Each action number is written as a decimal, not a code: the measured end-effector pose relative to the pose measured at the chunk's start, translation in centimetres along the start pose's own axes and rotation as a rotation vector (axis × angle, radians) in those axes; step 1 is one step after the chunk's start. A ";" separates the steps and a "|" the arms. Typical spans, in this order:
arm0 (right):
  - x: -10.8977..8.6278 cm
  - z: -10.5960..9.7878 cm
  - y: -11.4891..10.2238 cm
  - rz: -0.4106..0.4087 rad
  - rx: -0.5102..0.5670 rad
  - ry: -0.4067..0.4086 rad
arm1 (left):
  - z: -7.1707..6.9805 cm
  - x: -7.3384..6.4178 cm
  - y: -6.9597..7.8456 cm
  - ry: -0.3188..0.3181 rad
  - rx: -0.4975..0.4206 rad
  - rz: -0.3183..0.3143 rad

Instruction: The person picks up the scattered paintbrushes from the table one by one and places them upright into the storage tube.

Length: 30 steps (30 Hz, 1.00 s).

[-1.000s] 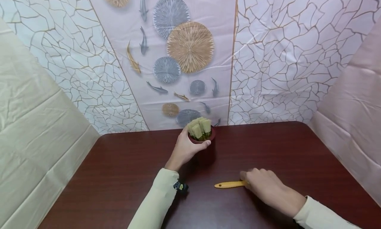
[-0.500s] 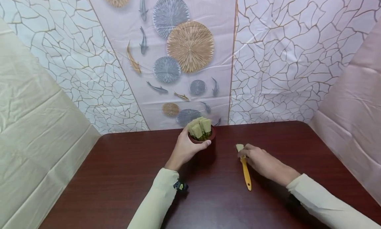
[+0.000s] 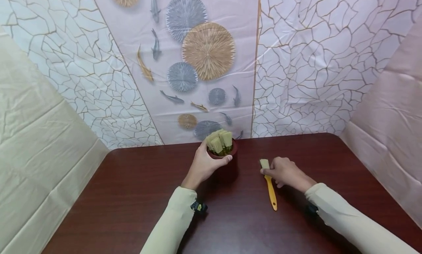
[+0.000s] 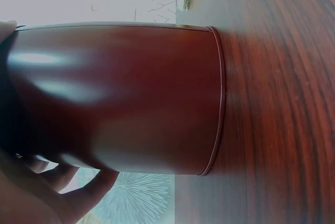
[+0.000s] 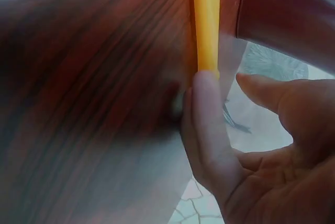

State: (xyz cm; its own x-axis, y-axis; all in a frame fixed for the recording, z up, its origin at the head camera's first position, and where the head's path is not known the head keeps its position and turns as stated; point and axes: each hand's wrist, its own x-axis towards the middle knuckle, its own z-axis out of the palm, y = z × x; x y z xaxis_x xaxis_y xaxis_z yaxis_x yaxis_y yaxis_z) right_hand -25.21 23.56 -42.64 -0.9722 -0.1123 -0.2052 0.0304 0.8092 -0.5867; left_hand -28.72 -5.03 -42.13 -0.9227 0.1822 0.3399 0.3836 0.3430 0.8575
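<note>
My left hand (image 3: 205, 166) is wrapped around the upper part of a dark red cylindrical pot (image 4: 125, 98) near the table's far edge. Thumb and fingers sit just under its rim. In it stand several brushes (image 3: 221, 141) with pale bristles up; their handles are hidden inside. To the right lies a paintbrush with a yellow handle (image 3: 271, 195), pale bristles pointing away from me. My right hand (image 3: 287, 173) is over its neck. In the right wrist view a finger (image 5: 209, 119) overlaps the handle's end, and a gap shows between this finger and the thumb (image 5: 267, 90).
The dark red-brown wooden table (image 3: 138, 202) reaches back to a patterned cloth wall (image 3: 296, 81). Pale cloth panels (image 3: 43, 136) close off both sides. A dark wrist strap (image 3: 199, 207) shows at my left cuff.
The paintbrush has turned from lying crosswise, handle to the left, to handle towards me, and sits farther back. My right hand moved back with it, then shifted its fingers. The left hand stayed.
</note>
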 end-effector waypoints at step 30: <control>-2.5 -4.8 -6.5 -0.375 0.012 0.111 | -0.4 -0.1 -0.1 0.006 0.030 0.008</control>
State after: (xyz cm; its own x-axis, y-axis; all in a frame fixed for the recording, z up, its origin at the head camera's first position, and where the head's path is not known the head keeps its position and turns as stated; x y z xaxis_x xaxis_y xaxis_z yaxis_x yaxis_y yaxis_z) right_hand -24.10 21.34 -34.51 -0.9354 -0.3357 0.1110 -0.3302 0.7168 -0.6142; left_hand -28.66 -5.41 -42.07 -0.9197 0.1797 0.3489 0.3919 0.3693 0.8427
